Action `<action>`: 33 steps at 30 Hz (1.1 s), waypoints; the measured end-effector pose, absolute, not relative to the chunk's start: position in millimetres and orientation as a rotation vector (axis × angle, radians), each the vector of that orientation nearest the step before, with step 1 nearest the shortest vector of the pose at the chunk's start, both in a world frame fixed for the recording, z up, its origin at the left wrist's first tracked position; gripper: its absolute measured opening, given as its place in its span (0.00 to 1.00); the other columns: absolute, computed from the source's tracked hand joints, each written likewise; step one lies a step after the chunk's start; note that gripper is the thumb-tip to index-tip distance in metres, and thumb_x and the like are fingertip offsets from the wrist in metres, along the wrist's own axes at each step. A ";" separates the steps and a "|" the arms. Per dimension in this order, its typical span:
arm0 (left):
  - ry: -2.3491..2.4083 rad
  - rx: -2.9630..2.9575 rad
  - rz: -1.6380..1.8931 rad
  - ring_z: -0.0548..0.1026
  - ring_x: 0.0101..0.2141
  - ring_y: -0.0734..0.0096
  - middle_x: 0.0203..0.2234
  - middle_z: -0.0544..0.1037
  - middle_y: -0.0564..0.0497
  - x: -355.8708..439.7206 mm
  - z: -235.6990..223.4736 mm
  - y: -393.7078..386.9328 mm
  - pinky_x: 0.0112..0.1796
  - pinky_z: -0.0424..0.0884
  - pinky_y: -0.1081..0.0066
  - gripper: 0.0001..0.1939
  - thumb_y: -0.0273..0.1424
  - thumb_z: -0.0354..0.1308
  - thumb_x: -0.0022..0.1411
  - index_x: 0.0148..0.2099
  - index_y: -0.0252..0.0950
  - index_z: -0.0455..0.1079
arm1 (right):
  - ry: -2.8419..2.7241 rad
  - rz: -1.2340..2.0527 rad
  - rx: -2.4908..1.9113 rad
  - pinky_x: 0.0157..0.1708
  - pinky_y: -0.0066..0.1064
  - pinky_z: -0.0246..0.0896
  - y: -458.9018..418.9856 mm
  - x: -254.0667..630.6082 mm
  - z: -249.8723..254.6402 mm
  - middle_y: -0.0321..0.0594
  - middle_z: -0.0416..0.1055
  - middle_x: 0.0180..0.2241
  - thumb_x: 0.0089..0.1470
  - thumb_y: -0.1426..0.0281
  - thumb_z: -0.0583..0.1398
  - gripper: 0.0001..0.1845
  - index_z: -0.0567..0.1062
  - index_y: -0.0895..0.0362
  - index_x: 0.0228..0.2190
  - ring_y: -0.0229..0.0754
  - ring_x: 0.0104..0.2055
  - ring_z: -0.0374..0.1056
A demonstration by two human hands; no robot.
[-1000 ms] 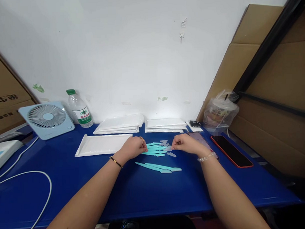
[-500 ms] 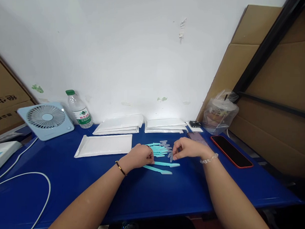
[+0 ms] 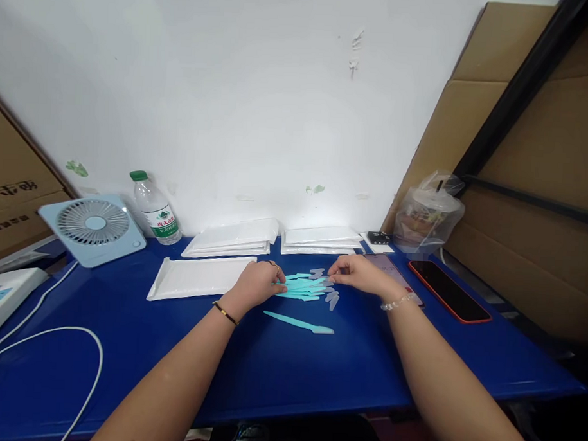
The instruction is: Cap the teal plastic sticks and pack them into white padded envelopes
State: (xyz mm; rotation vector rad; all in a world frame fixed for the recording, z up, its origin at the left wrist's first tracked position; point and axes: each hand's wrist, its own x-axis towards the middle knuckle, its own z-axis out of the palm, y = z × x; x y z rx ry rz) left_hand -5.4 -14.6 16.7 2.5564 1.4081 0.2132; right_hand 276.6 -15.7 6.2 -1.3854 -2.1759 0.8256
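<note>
Several turquoise eyebrow razors lie bunched on the blue table, handles to the left. My left hand is closed at the handle end of the bunch, thumb and fingers pinching a razor. At the blade side, my right hand is closed, its fingertips pinching a small clear blade cap. More loose clear caps lie just below those fingers, and others sit above the bunch. A single razor with a pale cover over its blade rests apart, nearer to me.
White padded packets lie behind my left hand and in stacks along the wall. A water bottle and a blue fan stand left. To the right are phones and a bagged drink cup. A white cable crosses the left side.
My left hand has moved up and left to the bunch, with a razor from the front now gone there. My right hand has shifted slightly up and left, off the lower loose caps.
</note>
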 end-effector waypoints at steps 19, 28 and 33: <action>1.298 2.485 0.210 0.70 0.29 0.70 0.29 0.74 0.51 -1.0 15.6 -22.4 0.28 0.60 0.73 0.06 0.34 0.57 0.53 0.30 0.38 0.73 | -2.169 1.228 -1.222 0.24 0.27 0.63 -27.8 259.3 14.6 0.40 0.74 0.24 0.47 0.59 0.62 0.16 0.78 0.60 0.30 0.36 0.23 0.67; 1.277 2.201 0.520 0.68 0.26 0.71 0.26 0.72 0.53 -24.0 14.5 -14.1 0.28 0.61 0.72 0.09 0.36 0.47 0.61 0.37 0.37 0.64 | -1.626 1.137 -1.215 0.22 0.27 0.60 -15.7 267.9 8.3 0.39 0.72 0.22 0.41 0.60 0.67 0.17 0.77 0.61 0.30 0.37 0.24 0.68; 1.211 2.117 0.623 0.68 0.26 0.73 0.27 0.71 0.54 -23.0 12.9 -12.7 0.28 0.63 0.73 0.09 0.36 0.46 0.62 0.39 0.38 0.62 | -1.425 1.159 -1.111 0.29 0.30 0.65 -10.6 260.4 -2.1 0.39 0.74 0.24 0.35 0.61 0.70 0.18 0.77 0.59 0.28 0.39 0.27 0.70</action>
